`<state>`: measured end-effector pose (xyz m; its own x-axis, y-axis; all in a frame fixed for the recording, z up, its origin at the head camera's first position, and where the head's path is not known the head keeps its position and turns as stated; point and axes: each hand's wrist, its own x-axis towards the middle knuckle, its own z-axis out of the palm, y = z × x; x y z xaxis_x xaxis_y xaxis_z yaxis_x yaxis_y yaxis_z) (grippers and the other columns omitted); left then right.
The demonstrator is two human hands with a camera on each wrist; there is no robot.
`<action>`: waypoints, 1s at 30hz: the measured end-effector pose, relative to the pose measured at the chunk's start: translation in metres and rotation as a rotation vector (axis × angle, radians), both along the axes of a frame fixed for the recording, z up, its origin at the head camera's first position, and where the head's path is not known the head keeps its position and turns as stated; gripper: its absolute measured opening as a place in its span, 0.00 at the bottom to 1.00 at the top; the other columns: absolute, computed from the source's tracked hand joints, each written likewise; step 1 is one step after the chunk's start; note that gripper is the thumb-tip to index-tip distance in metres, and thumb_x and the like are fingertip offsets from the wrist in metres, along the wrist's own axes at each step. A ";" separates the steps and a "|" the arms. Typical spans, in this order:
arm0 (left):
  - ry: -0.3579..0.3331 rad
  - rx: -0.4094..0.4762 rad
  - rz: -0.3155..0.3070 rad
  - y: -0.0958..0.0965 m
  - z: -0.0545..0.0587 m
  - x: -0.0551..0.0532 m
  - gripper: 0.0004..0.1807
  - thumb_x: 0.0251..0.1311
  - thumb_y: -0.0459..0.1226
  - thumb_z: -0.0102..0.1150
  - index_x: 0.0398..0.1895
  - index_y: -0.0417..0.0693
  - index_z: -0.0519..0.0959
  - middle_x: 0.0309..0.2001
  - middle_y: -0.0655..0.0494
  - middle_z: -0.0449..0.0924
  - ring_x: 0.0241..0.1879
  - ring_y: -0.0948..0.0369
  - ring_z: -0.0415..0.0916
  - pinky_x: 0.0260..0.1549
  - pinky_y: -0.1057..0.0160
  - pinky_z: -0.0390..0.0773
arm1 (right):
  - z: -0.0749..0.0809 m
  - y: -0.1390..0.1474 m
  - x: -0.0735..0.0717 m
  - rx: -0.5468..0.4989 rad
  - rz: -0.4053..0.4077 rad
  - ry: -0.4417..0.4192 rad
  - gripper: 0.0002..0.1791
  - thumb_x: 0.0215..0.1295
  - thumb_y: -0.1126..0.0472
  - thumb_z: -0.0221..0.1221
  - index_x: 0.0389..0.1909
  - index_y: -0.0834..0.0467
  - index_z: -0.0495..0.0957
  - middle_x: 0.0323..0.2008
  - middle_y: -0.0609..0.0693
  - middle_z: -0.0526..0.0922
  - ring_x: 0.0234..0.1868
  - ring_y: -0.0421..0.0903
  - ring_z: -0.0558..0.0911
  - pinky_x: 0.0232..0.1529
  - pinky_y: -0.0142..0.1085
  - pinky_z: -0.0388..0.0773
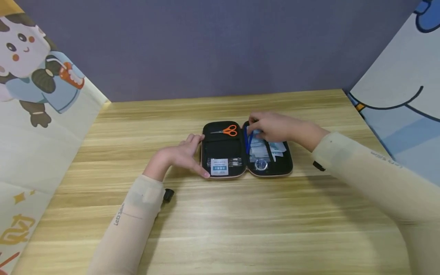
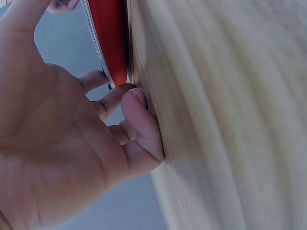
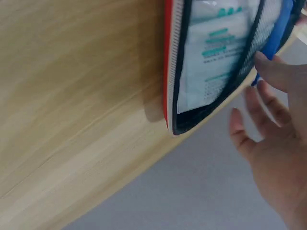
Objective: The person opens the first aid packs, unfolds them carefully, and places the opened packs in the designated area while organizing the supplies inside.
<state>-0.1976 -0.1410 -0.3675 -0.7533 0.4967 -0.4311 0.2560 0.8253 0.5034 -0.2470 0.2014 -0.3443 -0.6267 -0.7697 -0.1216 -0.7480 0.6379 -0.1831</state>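
An unzipped black-lined case [image 1: 222,147] with a red outer shell lies spread open on the table. My left hand [image 1: 181,156] holds its left edge, thumb at the near corner and fingers farther up the side. My right hand [image 1: 275,126] reaches over the far part of the right half and pinches the end of blue tweezers [image 3: 276,40] near the fold. Orange-handled scissors [image 1: 229,131] sit in the left half, above a white-and-blue packet [image 1: 219,167]. White packets [image 3: 216,57] with green print fill the right half, and a round clear item [image 1: 261,164] lies at its near side.
The case stands on a wood-grain table [image 1: 240,221]. A grey-purple panel [image 1: 220,49] rises behind the table, and printed cartoon panels [image 1: 34,76] flank it on both sides.
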 end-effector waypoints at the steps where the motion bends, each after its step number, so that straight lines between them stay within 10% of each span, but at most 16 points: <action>1: -0.001 0.001 0.002 0.000 0.000 0.000 0.81 0.39 0.63 0.85 0.88 0.51 0.38 0.84 0.42 0.43 0.84 0.36 0.46 0.80 0.31 0.57 | -0.001 -0.001 0.000 -0.002 0.032 0.034 0.15 0.71 0.65 0.68 0.57 0.52 0.87 0.54 0.56 0.77 0.49 0.51 0.79 0.50 0.47 0.81; 6: -0.001 0.000 0.004 -0.001 0.001 0.001 0.81 0.39 0.63 0.85 0.88 0.50 0.37 0.84 0.42 0.43 0.84 0.36 0.46 0.80 0.31 0.57 | -0.003 -0.008 0.007 0.056 0.113 0.142 0.12 0.71 0.63 0.65 0.53 0.53 0.87 0.49 0.54 0.81 0.44 0.48 0.79 0.46 0.46 0.82; 16: -0.002 -0.008 -0.001 0.001 0.002 0.001 0.81 0.40 0.64 0.84 0.88 0.51 0.37 0.85 0.42 0.43 0.84 0.36 0.45 0.80 0.31 0.56 | -0.005 -0.020 0.024 0.097 -0.021 0.064 0.20 0.74 0.40 0.63 0.37 0.54 0.81 0.16 0.45 0.77 0.15 0.38 0.75 0.27 0.39 0.80; 21: -0.004 -0.009 -0.016 0.002 0.000 -0.001 0.81 0.41 0.64 0.83 0.88 0.51 0.36 0.85 0.42 0.42 0.84 0.35 0.45 0.79 0.30 0.58 | -0.002 -0.018 0.021 0.063 -0.115 0.025 0.12 0.74 0.54 0.64 0.45 0.59 0.80 0.21 0.48 0.78 0.18 0.41 0.72 0.28 0.38 0.74; 30: -0.008 -0.015 -0.019 0.001 0.000 -0.001 0.81 0.41 0.64 0.84 0.88 0.51 0.36 0.85 0.42 0.42 0.83 0.34 0.45 0.79 0.30 0.58 | 0.004 -0.031 0.028 -0.212 -0.242 -0.062 0.26 0.76 0.57 0.65 0.68 0.62 0.70 0.45 0.54 0.90 0.34 0.44 0.87 0.35 0.40 0.86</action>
